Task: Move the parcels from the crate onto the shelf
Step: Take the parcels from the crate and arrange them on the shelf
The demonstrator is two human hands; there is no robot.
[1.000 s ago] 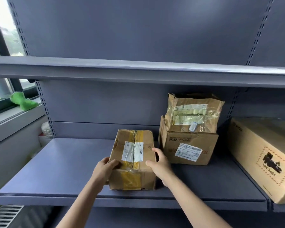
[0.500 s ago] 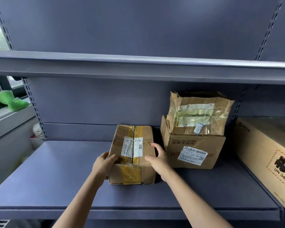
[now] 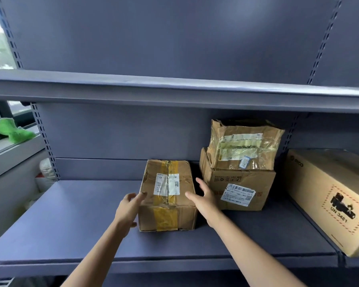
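Observation:
A brown cardboard parcel (image 3: pixel 168 193) with yellow tape and white labels sits on the blue-grey shelf (image 3: pixel 71 224), near its middle. My left hand (image 3: pixel 128 210) is at the parcel's left side, fingers relaxed, fingertips by its top edge. My right hand (image 3: pixel 203 199) is at the parcel's right side with straight, spread fingers, slightly off the cardboard. Right of it stand two stacked parcels: a crumpled one (image 3: pixel 245 146) on top of a labelled box (image 3: pixel 238 189). The crate is out of view.
A large tan box (image 3: pixel 327 195) marked UN 3481 lies on the neighbouring shelf at the right. An upper shelf (image 3: pixel 174 90) overhangs close above. A green object (image 3: pixel 13 131) lies on the window sill at the left. Bare shelf surface stretches left of the parcel.
The parcel was pushed further back on the shelf. Both hands, which gripped its sides, have now loosened and opened, the right one lifting off the cardboard.

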